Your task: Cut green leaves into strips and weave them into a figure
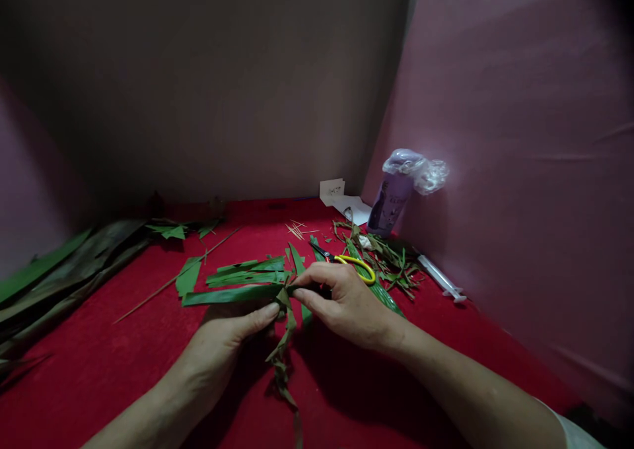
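Note:
My left hand (230, 337) is closed around a braided leaf strand (281, 363), thumb pressed on its upper end; its other fingers are mostly hidden underneath. The strand is brownish green and twisted, hanging down towards the front. From the same spot a flat green leaf strip (228, 296) sticks out to the left. My right hand (347, 304) pinches a dark leaf strip at the braid's top between thumb and forefinger. Just behind the right hand lie scissors (354, 263) with yellow handles, their blades pointing back left.
Cut leaf strips (247, 272) and a thin stick (173, 278) lie on the red cloth (133, 363). Long leaves (74, 264) rest at left. Toothpicks (298, 230), white paper (354, 210), a purple cup (391, 201), leaf scraps (396, 264) and a syringe (440, 277) stand or lie behind and right.

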`<state>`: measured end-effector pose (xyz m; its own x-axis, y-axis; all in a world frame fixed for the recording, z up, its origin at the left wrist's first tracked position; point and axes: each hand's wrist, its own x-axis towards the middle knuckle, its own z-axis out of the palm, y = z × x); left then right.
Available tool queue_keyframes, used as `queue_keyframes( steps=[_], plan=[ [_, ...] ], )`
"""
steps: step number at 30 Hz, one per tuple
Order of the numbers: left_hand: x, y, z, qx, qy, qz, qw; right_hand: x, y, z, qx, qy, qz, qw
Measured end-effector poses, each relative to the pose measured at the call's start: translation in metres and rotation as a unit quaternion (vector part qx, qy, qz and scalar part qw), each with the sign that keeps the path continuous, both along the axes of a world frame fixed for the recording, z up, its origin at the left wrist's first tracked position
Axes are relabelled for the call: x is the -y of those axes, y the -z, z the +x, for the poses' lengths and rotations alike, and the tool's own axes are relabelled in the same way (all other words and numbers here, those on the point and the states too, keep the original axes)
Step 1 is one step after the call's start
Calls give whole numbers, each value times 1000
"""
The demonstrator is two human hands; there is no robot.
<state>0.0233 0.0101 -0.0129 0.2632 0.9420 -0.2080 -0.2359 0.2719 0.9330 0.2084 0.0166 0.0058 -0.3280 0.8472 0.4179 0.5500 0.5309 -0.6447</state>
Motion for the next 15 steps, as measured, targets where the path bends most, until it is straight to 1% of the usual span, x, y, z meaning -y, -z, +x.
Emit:
queue_keyframes(
  steps=[8,12,15],
  plan=[
    [1,0,2,-25,-16,1,1000,1,-2,0,-11,-8,19,1000],
    [2,0,2,-17,-23,36,999,0,-2,-1,-11,-2,11,1000],
    [1,2,2,-16,-30,59,998,0,-1,-1,-11,-4,-9,1000]
  ],
)
